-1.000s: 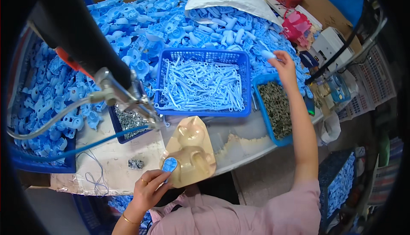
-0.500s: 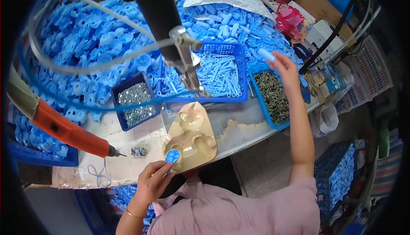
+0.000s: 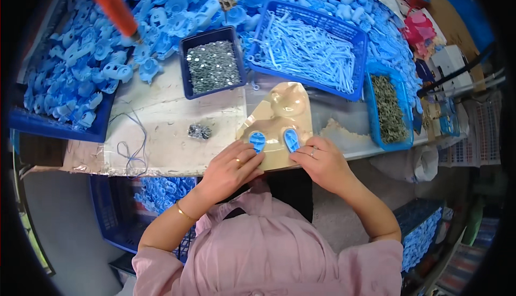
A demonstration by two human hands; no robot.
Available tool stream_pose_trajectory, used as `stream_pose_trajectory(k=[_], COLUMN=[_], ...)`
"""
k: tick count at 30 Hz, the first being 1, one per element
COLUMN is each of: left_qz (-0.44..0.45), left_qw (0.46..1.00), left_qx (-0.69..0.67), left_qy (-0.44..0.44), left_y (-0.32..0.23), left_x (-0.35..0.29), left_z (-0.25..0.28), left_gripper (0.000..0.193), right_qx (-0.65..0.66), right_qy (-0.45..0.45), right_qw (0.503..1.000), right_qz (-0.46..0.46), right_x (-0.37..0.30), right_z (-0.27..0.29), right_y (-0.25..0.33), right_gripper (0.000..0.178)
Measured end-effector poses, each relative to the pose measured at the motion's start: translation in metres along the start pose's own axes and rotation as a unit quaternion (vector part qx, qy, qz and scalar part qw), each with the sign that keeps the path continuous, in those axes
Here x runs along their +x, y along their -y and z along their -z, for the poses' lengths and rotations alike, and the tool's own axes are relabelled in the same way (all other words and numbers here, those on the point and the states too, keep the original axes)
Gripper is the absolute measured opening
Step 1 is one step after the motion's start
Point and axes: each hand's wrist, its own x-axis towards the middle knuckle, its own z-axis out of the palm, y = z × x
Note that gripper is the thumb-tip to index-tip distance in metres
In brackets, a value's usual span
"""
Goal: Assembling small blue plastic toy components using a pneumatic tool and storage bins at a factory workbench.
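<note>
A tan moulded fixture [image 3: 290, 105] with rounded hollows lies at the table's near edge. Two small blue oval plastic pieces sit side by side in its near hollows. The fingertips of my left hand [image 3: 232, 166] close on the left blue plastic piece [image 3: 257, 142]. At the right blue plastic piece [image 3: 291, 140], my right hand [image 3: 324, 162] has its thumb and fingers together on the near end. The undersides of both pieces are hidden in the fixture.
Beyond the fixture stand a dark blue tray of small metal parts [image 3: 214, 30], a blue basket of light blue sticks [image 3: 361, 70] and a blue tray of dark metal parts [image 3: 374, 118]. An orange power screwdriver [image 3: 113, 5] hangs at upper left. Blue plastic parts [image 3: 166, 13] heap behind.
My right hand has come from the far right, where it held a light blue piece, to the fixture. My left hand's piece now sits in the fixture. The view has shifted.
</note>
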Motion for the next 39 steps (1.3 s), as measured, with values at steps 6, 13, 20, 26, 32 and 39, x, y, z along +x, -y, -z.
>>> stream_pose_trajectory(k=[6,13,20,26,32,39], left_qz=[-0.044,0.219,0.148,0.318,0.26,0.191], left_qw=[0.999,0.956,0.953,0.882,0.682,0.836], left_qx=[0.005,0.131,0.253,-0.092,-0.488,-0.496], left_qy=[-0.007,-0.148,-0.076,-0.337,-0.479,-0.137], left_y=[0.021,0.189,0.285,0.274,0.203,0.11], left_x=[-0.007,0.025,0.095,0.071,-0.047,-0.104], left_z=[0.016,0.082,0.08,0.099,0.15,0.143], left_gripper=[0.039,0.021,0.038,0.026,0.034,0.034], right_qx=[0.046,0.071,0.099,0.102,0.099,0.155], right_qy=[-0.009,-0.047,-0.006,-0.019,-0.041,-0.076], right_qw=[0.999,0.99,0.99,0.987,0.987,0.984], right_qz=[-0.02,-0.113,-0.103,-0.123,-0.124,-0.049], right_x=[0.008,0.018,0.032,0.03,0.04,0.058], right_z=[0.014,0.018,0.007,0.009,0.015,0.016], right_y=[0.007,-0.002,0.0,-0.002,0.008,0.057], right_gripper=[0.017,0.017,0.016,0.016,0.014,0.026])
